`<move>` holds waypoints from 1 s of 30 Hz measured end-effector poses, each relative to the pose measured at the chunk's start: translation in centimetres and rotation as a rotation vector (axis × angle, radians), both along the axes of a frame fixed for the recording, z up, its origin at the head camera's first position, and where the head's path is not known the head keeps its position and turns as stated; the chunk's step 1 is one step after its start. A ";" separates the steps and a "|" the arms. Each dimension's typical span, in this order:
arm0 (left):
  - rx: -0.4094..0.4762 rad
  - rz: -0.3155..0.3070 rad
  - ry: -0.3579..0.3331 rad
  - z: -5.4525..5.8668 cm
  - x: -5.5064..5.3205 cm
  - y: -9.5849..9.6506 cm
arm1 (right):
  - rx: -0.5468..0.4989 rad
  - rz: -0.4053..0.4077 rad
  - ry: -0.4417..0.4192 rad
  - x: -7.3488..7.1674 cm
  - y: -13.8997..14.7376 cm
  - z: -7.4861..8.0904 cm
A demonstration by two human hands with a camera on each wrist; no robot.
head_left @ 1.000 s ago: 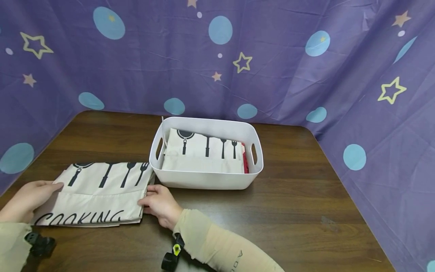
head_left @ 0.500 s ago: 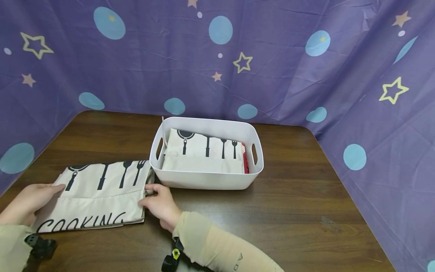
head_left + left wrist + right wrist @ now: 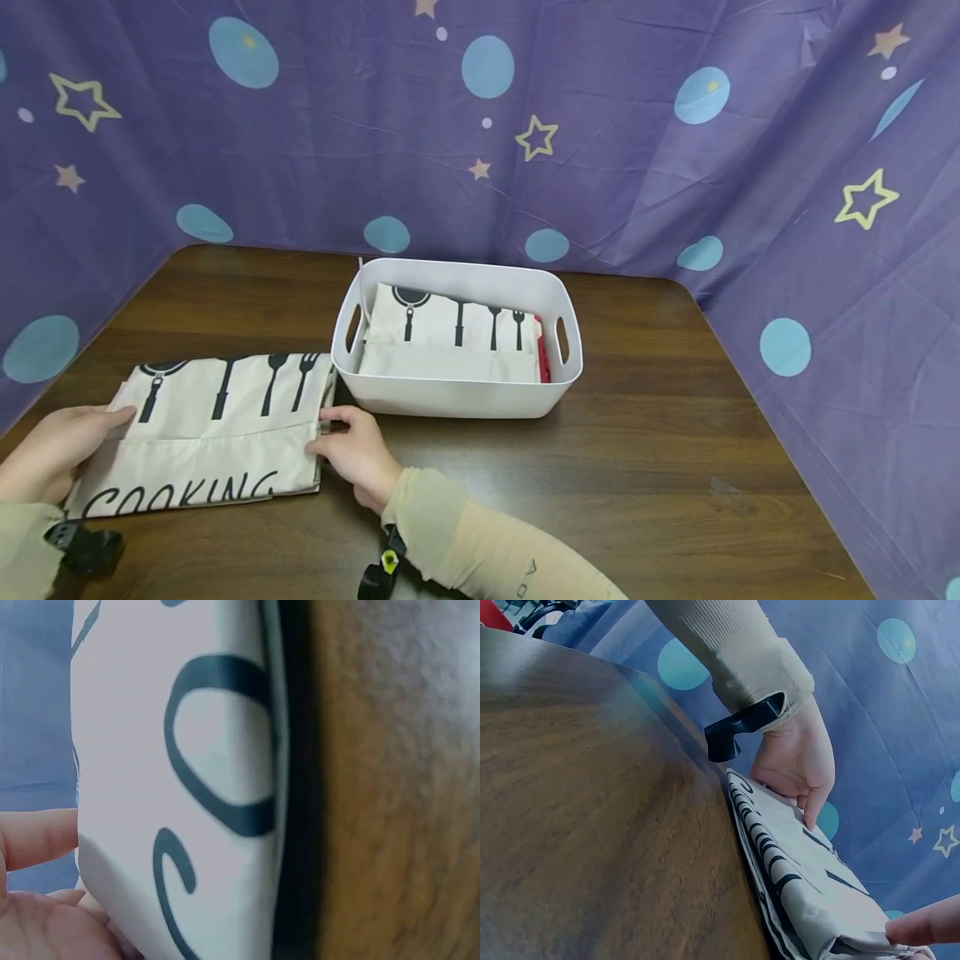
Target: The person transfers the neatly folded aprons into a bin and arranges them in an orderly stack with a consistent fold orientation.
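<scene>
2 hands point(image 3: 52, 450) point(image 3: 356, 450) pinch 1 folded apron point(image 3: 213, 429); 1 basket point(image 3: 457, 400).

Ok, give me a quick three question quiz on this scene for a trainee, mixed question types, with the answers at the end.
1. True or false: the folded cloth printed COOKING lies inside the white basket.
2. Which side of that cloth does each hand take? A) left hand at its left edge, right hand at its right edge; B) both at the left edge; C) neither touches it.
3. Fill in: a second folded cloth in the basket shows a row of black ______ prints.

Key: 1 false, it lies on the wooden table beside the basket. 2 A. 3 utensil.
</scene>
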State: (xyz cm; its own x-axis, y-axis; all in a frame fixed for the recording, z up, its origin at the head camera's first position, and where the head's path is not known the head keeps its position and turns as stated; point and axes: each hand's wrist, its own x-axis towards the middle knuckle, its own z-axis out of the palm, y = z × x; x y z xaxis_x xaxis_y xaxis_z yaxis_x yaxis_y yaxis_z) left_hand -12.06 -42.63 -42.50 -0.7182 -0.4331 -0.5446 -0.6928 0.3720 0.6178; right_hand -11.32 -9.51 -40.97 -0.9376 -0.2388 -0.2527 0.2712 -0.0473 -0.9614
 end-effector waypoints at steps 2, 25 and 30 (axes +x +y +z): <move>0.001 0.015 0.003 -0.1 -0.1 -0.1 | -0.013 -0.002 0.012 -0.1 0.0 -0.1; -0.063 0.171 0.076 1.6 0.7 1.0 | -0.224 0.009 -0.064 -0.2 0.0 1.3; -0.053 0.150 0.111 2.0 0.9 0.8 | -0.236 0.026 -0.055 -0.2 0.0 1.7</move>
State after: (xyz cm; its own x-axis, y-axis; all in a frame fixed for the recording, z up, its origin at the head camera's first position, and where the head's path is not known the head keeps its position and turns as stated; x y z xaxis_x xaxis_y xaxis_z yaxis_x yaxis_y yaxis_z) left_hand -11.16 -41.84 -40.48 -0.6978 -0.5662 -0.4387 -0.6715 0.3038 0.6759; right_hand -11.51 -9.52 -39.25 -0.9168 -0.3214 -0.2371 0.3266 -0.2616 -0.9082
